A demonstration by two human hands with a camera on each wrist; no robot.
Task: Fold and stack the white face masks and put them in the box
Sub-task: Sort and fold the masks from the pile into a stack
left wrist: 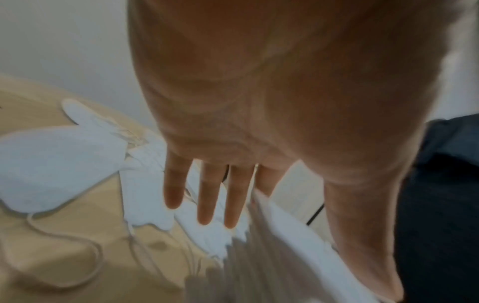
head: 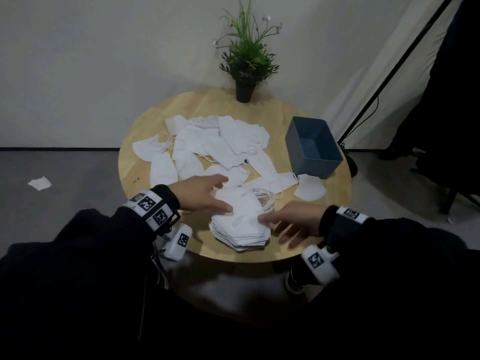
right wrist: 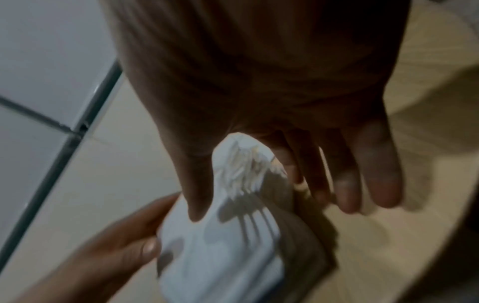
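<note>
Round table (head: 145, 162) edge — stack (head: 240, 224) between grips

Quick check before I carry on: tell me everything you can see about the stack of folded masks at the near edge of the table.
The stack of folded masks is a pile of white, flat, angular masks, many layers deep, edges roughly aligned, lying flat on the round wooden table near its front edge. Faint grey print marks the top mask; ear loops bunch at its far right. The left hand rests a thumb on top; the right hand touches its right edge. It is outside the blue box.
</note>
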